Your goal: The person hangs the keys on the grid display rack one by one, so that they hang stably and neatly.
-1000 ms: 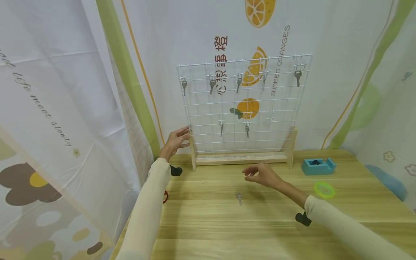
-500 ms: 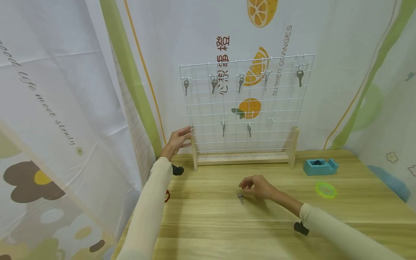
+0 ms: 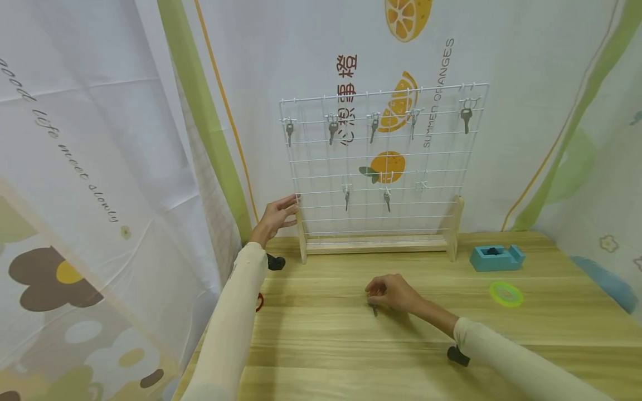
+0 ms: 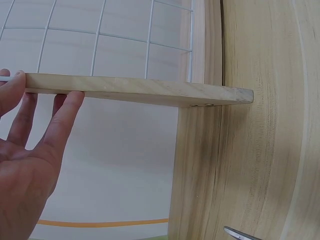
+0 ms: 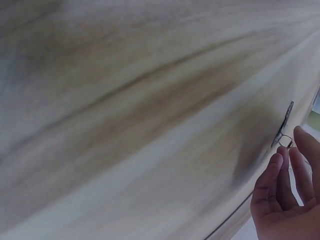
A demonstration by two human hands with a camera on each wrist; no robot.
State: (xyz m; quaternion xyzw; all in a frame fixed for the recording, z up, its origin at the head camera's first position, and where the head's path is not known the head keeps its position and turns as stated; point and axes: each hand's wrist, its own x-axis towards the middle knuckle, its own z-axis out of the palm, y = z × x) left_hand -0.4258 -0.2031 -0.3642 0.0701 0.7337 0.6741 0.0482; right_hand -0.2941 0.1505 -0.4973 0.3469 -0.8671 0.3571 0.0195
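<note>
My left hand (image 3: 276,217) holds the wooden side post (image 4: 135,90) of a white wire grid rack (image 3: 376,245), thumb and fingertips against the wood. On the table below the rack, my right hand (image 3: 393,292) is at a key (image 3: 374,312), its curled fingers and thumb at the key's ring (image 5: 286,140). Part of the key is hidden behind the fingers in the head view; the blade shows below them. Several keys hang from white hooks on the grid, such as a key (image 3: 466,120) at upper right and a key (image 3: 387,201) lower down.
Right of the rack stands a blue tape dispenser (image 3: 496,259), with a yellow-green ring (image 3: 506,294) lying in front. A red handle loop (image 3: 259,302) shows beside the left sleeve. A lower-right hook (image 3: 422,185) bears no key. Printed curtains surround the wooden table (image 3: 321,345).
My right hand has come down and slightly left, from above the table onto the key's ring. My left hand stays on the rack's post. The view has shifted slightly.
</note>
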